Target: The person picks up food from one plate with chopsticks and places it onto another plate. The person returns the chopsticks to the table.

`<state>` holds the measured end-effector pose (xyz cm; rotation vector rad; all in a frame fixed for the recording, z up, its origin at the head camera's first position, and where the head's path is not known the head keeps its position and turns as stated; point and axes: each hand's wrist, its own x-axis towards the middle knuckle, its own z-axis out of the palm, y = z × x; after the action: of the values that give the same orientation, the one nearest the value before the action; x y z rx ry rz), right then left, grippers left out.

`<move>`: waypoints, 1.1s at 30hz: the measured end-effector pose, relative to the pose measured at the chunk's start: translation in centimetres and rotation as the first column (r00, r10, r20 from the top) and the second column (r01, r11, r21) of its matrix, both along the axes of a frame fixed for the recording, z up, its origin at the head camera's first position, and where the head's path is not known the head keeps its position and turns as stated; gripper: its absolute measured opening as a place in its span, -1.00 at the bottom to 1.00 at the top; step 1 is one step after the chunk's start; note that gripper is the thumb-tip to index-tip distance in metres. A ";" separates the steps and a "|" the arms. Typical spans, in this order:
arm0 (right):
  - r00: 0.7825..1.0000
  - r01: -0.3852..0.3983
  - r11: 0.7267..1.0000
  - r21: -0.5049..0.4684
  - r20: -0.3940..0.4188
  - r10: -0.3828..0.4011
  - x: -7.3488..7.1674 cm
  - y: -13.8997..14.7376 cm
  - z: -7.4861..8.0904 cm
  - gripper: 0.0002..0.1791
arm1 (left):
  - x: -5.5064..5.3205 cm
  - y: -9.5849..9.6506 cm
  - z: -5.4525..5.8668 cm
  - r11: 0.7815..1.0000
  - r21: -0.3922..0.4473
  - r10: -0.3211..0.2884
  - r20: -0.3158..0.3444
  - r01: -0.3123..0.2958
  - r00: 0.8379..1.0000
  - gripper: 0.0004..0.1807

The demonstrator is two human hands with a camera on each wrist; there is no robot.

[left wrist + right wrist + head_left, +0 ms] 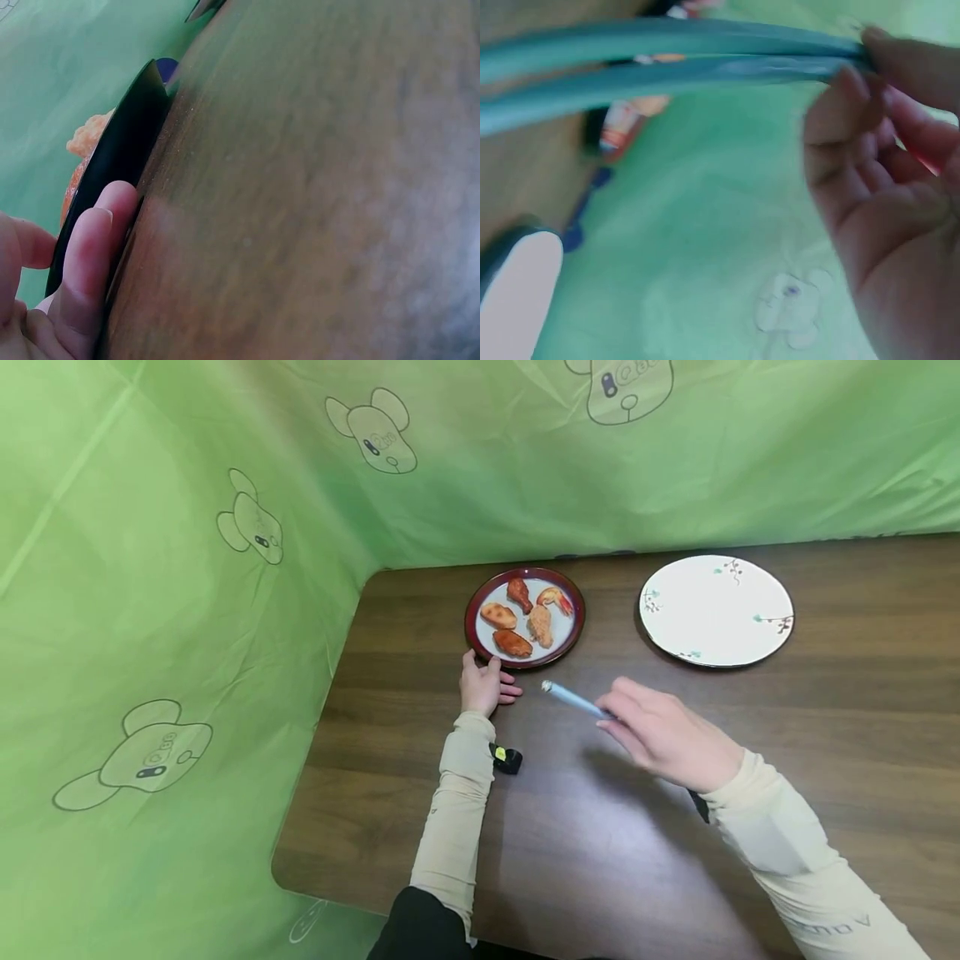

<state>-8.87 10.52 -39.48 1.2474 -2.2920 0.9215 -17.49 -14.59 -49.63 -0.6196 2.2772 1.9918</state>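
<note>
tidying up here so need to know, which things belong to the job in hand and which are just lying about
In the job:
blue tongs, held by the right hand
red-rimmed plate, pinched by the left hand
food pieces, on that plate

Just around:
white plate, untouched; role unclear
green cloth, hanging behind

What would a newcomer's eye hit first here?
Probably the red-rimmed plate of food pieces toward the table back, left hand gripping its near edge. Next, the white plate to its right, then the blue two-pronged utensil in the right hand, above the table. Green sheeting with cartoon animal heads fills the background.
</note>
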 end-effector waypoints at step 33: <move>0.978 0.207 0.970 -0.126 0.031 -0.204 -0.1 -0.3 1.2 -0.87 | -0.1 0.1 -0.1 1.000 -0.004 0.013 -0.013 -0.013 1.000 -0.32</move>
<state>-9.00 10.23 -38.31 0.9316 -2.2829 0.9903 -17.55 -14.52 -49.78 -0.6255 2.2909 2.0040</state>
